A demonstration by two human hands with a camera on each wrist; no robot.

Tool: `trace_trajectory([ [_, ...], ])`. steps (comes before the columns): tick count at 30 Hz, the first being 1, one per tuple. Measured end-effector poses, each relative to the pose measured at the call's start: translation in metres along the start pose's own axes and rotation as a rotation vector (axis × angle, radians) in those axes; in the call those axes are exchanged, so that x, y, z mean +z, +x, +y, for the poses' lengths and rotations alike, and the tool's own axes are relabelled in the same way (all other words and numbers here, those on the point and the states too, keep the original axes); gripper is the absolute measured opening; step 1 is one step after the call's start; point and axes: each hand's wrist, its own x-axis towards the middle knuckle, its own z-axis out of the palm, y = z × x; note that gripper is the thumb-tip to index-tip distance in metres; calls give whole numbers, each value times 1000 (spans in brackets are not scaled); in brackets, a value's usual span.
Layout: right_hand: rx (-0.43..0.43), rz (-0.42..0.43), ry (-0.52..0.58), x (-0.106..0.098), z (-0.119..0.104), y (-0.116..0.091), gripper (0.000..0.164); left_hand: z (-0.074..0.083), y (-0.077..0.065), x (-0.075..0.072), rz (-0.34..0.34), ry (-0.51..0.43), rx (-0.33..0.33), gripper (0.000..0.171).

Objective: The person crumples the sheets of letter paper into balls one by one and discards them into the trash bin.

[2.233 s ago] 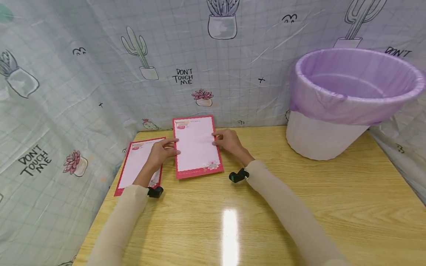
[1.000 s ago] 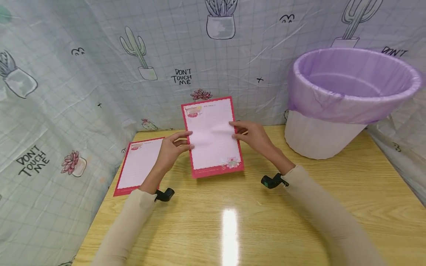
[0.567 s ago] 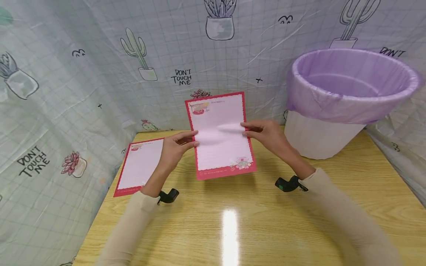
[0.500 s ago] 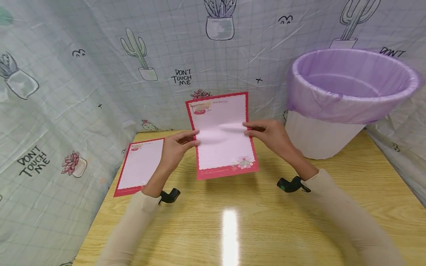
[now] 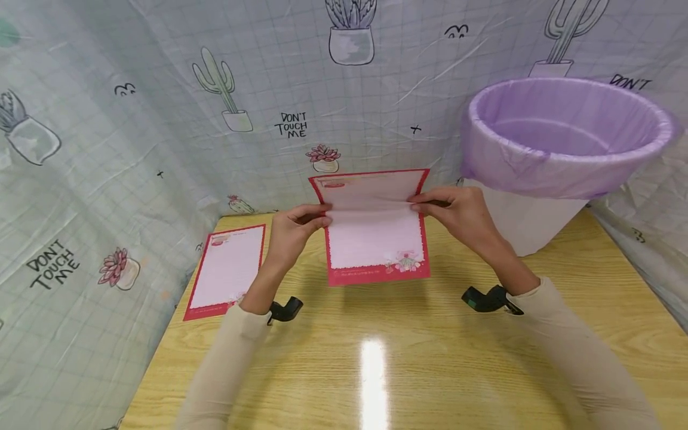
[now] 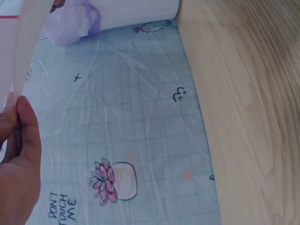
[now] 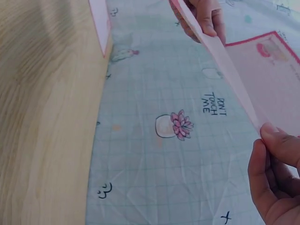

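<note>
Closest to me in the head view, two beige sleeves (image 5: 583, 352) reach in over the wood-grained surface (image 5: 301, 382), which carries a bright streak of reflected light. A black wrist device (image 5: 486, 298) shows at each cuff. Beyond them I have both hands grasping one pink-bordered sheet (image 5: 376, 239): the left hand (image 5: 287, 236) pinches its left edge between thumb and fingers, and the right hand (image 5: 467, 215) does the same at the right edge. The sheet is held up off the surface, bent across at the height of the grips, so its upper part stands at an angle to the lower. Flowers are printed at its bottom right.

To the left, a second sheet (image 5: 226, 269) of like design lies on the surface, its lower right corner partly hidden by the left arm. Far right I see a white bin (image 5: 543, 224) with a purple liner (image 5: 516, 164) folded over its rim. Behind everything hangs a gridded cactus-print backdrop (image 5: 371, 131).
</note>
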Motion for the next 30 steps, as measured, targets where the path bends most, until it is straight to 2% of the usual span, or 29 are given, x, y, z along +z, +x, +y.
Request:
trace_trajectory([
  [4,19,3,12,-3,-2,-3,16,-1,1,3,-5,-17,48,16],
  [7,10,13,-37,-3,-2,-6,15,-1,0,3,0,-21,51,14],
  [10,-30,38,-96,0,0,-7,14,0,-1,2,15,20,43,13],
  [15,-111,65,-122,2,6,-7,15,1,-1,2,41,66,77,9],
  [18,-191,79,-99,3,7,-8,18,1,-1,4,37,38,106,9],
  [22,-324,109,-67,1,6,-6,25,2,-3,7,18,0,104,9],
  [24,-362,113,-86,0,5,-4,27,2,-3,8,16,0,110,10],
  [27,-368,91,-153,-2,3,-2,27,2,-2,10,27,8,171,9],
  [30,-332,54,-243,-3,2,-3,25,0,2,11,26,47,280,5],
])
